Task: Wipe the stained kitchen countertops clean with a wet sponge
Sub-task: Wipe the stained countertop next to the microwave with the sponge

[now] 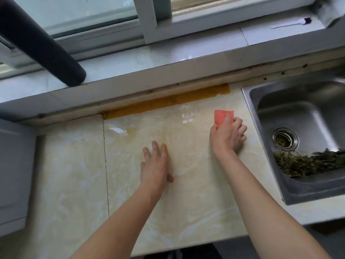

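A cream marble-patterned countertop (pixel 186 193) fills the middle of the view, wet and glossy near the back. My right hand (pixel 228 134) grips a pink sponge (pixel 220 116) and holds it down on the counter near the sink's left edge. Only the sponge's far-left part shows past my fingers. My left hand (pixel 155 163) lies flat on the counter to the left, fingers straight and spread, holding nothing.
A steel sink (pixel 302 113) at the right holds green plant scraps (pixel 306 163) by the drain (pixel 284 138). Brown tape (pixel 168 101) runs along the back wall joint. A dark cylinder (pixel 46 47) leans over the windowsill. A white appliance (pixel 13 174) stands at left. A small brush (pixel 293 23) lies on the sill.
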Action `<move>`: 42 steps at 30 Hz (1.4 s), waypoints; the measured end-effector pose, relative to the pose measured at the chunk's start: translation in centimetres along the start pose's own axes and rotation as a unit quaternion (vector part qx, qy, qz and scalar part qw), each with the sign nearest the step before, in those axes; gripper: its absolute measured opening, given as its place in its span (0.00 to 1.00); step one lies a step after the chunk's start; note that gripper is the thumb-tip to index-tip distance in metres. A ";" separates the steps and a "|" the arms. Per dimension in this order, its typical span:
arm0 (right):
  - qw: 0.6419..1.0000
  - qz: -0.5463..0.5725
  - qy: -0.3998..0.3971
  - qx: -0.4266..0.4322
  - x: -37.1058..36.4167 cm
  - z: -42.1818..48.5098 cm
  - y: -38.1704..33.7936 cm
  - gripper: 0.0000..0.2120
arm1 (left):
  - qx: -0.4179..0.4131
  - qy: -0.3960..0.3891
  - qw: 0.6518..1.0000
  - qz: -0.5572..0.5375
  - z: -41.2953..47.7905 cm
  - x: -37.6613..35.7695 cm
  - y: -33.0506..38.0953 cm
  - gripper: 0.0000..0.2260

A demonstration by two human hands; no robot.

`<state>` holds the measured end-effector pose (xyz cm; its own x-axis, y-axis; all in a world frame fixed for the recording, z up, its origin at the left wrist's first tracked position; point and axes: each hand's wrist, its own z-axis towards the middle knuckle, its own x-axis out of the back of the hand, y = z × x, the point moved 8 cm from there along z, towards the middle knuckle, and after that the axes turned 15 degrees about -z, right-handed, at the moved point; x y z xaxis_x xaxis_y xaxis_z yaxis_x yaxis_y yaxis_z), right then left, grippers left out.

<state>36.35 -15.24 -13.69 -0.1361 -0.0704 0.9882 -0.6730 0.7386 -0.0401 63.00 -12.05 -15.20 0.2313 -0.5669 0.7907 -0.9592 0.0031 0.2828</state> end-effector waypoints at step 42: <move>0.975 -0.024 -0.020 0.218 -2.8 -16.4 -21.0 0.26 | 0.201 0.078 0.968 -0.129 -4.7 5.4 -23.8 0.52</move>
<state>62.74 -19.56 -13.19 -0.1195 -0.1312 0.9841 -0.9235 0.3786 -0.0617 87.80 -11.28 -15.11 0.4629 -0.3749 0.8033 -0.8448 -0.4609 0.2717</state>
